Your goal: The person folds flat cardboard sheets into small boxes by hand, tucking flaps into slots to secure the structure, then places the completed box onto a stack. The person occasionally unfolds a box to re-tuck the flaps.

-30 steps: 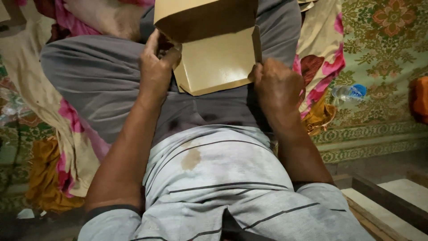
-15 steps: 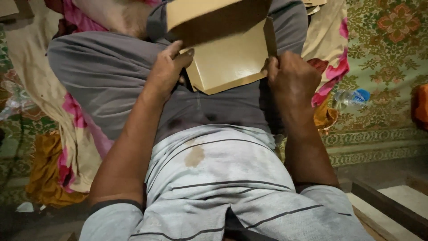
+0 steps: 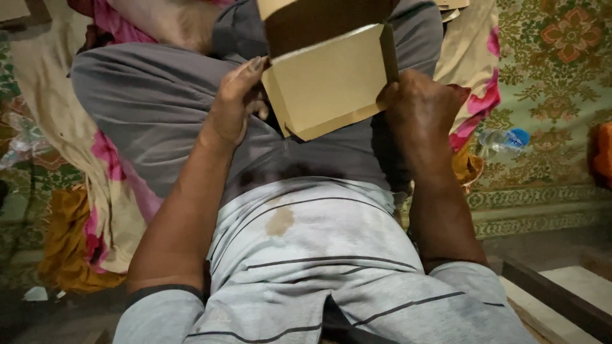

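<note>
Currently: cardboard box (image 3: 328, 83), tan, flaps folded, at twelve o'clock; left hand (image 3: 233, 105) grips its nine o'clock edge, right hand (image 3: 417, 111) its three o'clock edge.

Dim indoor light, warm in tone, falling from above and ahead; the card (image 3: 328, 79) is the brightest surface. Its raised flap casts a dark band across its top. Both hands (image 3: 233, 105) (image 3: 417, 111) and forearms lie in shade. Lower corners fall to near black. Slight softness and wide-angle stretch at the edges
</note>
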